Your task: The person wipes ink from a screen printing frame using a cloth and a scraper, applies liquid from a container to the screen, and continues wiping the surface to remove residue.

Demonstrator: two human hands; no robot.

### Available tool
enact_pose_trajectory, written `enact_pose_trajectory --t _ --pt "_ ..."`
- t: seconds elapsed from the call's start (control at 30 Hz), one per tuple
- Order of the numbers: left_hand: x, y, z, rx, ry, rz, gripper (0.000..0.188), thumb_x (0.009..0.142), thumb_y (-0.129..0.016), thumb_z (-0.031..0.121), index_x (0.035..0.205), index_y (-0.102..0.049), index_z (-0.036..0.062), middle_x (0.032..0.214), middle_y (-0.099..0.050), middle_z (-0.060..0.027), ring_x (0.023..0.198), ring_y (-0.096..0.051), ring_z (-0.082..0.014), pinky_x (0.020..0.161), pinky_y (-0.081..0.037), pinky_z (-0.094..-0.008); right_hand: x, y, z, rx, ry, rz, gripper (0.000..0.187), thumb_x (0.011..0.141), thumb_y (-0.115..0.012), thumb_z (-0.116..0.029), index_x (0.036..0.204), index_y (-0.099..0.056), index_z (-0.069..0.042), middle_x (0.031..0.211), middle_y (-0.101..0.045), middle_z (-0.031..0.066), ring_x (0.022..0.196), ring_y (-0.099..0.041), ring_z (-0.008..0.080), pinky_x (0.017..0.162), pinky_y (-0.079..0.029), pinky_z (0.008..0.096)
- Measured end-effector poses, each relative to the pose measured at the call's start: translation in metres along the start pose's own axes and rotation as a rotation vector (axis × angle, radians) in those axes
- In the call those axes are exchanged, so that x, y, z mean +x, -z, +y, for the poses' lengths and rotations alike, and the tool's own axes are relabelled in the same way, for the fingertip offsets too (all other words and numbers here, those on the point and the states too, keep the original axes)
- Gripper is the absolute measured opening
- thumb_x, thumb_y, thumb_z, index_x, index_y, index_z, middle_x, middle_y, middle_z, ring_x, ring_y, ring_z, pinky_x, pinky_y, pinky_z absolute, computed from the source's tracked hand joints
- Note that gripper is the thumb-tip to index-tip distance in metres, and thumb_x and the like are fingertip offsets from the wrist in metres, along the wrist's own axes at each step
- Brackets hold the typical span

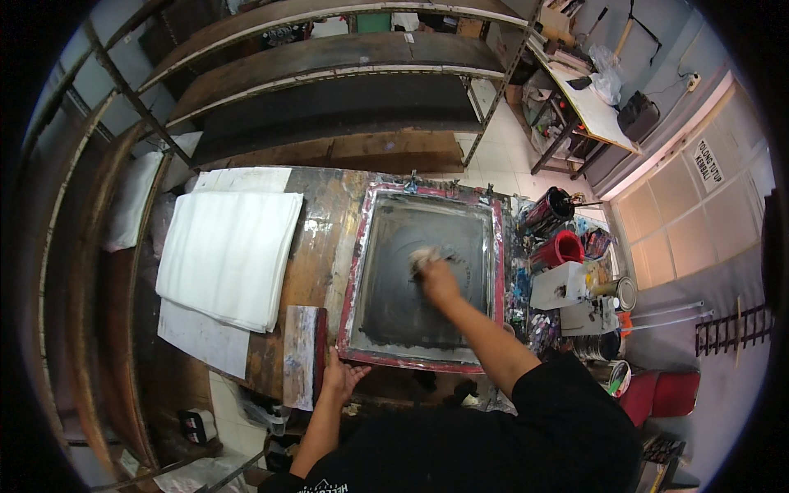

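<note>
A silk-screen frame (343, 316) with reddish edges lies on the worktable, its dark grey mesh facing up. My right hand (440, 283) is closed on a crumpled pale rag (423, 260) with dark stains, against the middle of the mesh. At the near left corner of the frame is my left hand (343, 376), fingers spread and apparently holding nothing; whether it touches the edge I cannot tell. Just left of that hand lies a wide squeegee (304, 353), a paint-smeared board with a dark red edge. Clamps (412, 182) stand along the frame's far edge.
A stack of white sheets (230, 255) covers the table's left part. On the right crowd a red bucket (563, 248), a white container (559, 286), a dark paint pot (552, 207) and several cans. Wooden shelves (329, 82) rise behind; a red chair (666, 394) stands at the near right.
</note>
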State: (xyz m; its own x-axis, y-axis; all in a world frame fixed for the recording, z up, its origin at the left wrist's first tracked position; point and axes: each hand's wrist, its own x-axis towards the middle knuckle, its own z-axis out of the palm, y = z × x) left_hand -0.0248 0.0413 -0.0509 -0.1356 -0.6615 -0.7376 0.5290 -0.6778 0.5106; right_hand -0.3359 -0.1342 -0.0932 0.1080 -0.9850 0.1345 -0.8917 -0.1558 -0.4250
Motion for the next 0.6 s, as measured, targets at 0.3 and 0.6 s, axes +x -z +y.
enact_pose_trajectory --t 0.3,0.6 --pt "-0.009 -0.005 0.003 0.023 0.000 0.009 0.088 0.098 -0.030 0.067 0.148 -0.020 -0.0045 0.143 -0.036 -0.0299 0.120 -0.053 -0.0400 0.097 -0.052 -0.0485 -0.055 0.079 0.034 0.145 0.345 -0.353 0.038 0.078 -0.060 -0.001 0.114 -0.068 -0.010 0.120 -0.061 0.0181 0.109 -0.056 0.0378 0.098 -0.046 0.0446" --pt "0.005 0.005 -0.002 0.020 0.012 0.007 0.087 0.098 -0.029 0.067 0.150 -0.021 -0.0029 0.146 -0.035 -0.0267 0.122 -0.053 -0.0392 0.097 -0.051 -0.0485 -0.037 0.031 -0.058 0.253 0.438 -0.208 0.040 0.083 -0.055 -0.002 0.121 -0.064 -0.012 0.123 -0.060 0.0174 0.115 -0.055 0.0359 0.101 -0.045 0.0430"
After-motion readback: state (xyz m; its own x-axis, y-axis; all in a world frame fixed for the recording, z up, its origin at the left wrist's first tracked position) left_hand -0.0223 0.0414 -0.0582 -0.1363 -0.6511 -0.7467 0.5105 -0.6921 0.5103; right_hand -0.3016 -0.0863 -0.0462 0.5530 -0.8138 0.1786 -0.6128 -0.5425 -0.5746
